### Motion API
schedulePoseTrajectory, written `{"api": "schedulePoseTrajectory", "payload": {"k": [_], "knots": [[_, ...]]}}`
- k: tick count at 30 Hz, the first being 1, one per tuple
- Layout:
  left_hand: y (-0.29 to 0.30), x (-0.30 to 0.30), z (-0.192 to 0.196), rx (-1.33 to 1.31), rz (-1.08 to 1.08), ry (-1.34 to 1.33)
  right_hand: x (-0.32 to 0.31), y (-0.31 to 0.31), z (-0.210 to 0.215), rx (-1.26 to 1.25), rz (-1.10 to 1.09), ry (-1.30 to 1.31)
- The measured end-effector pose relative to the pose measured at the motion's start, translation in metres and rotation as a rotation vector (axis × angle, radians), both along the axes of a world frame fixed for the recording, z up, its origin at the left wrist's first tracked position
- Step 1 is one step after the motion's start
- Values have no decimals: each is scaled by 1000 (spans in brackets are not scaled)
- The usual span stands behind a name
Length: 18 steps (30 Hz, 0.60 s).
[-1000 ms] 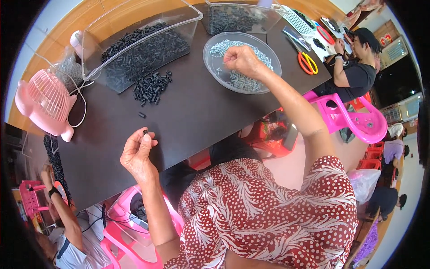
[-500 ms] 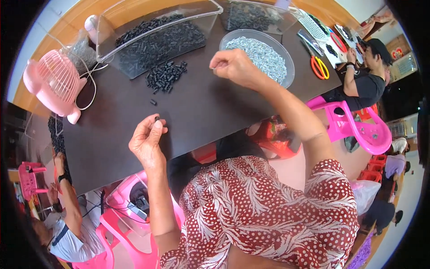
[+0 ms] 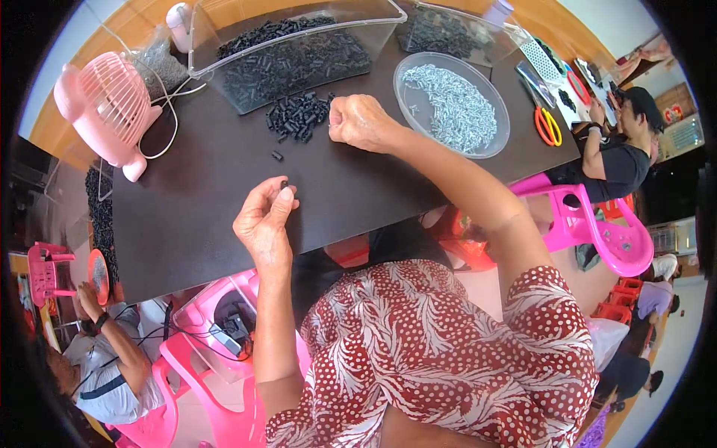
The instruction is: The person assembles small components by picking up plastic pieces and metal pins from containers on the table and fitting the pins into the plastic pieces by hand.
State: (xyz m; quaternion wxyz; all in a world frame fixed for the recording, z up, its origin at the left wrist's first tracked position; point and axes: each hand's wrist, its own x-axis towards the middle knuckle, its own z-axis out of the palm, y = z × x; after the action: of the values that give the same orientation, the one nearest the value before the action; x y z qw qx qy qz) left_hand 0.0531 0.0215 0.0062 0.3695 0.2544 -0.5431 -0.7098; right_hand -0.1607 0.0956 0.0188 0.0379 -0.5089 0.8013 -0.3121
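My left hand (image 3: 265, 220) is closed in a pinch, holding a small black cylindrical piece (image 3: 284, 184) upright between thumb and fingertips. Curled closed, my right hand (image 3: 364, 123) hovers beside the pile of black pieces (image 3: 297, 118); its fingertips are turned away, so anything in them is hidden. One loose black piece (image 3: 277, 155) lies between that pile and my left hand. To the right of my right hand sits a clear round tub (image 3: 408, 108) with many small silvery metal pins (image 3: 455, 108).
Behind the pile stands a clear bin (image 3: 299, 45) of black pieces, with another bin (image 3: 448, 33) beside it. A pink fan (image 3: 108, 112) and its cord occupy the left. Scissors (image 3: 547, 127) lie at right. People sit at both ends; a pink chair (image 3: 597, 220) is nearby.
My right hand has moved left, away from the tub and up to the black pile. My left hand keeps its pinch on the black piece. The whole view has shifted slightly.
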Motion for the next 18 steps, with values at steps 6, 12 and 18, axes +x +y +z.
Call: {"api": "schedulePoseTrajectory", "payload": {"k": [6, 12, 18], "knots": [[1, 1, 1, -17, -5, 11, 3, 1, 4, 30, 55, 61], [-1, 2, -3, -15, -20, 69, -2, 4, 6, 103, -25, 213], [-1, 3, -5, -20, -9, 52, -1, 13, 3, -28, -19, 49]]}}
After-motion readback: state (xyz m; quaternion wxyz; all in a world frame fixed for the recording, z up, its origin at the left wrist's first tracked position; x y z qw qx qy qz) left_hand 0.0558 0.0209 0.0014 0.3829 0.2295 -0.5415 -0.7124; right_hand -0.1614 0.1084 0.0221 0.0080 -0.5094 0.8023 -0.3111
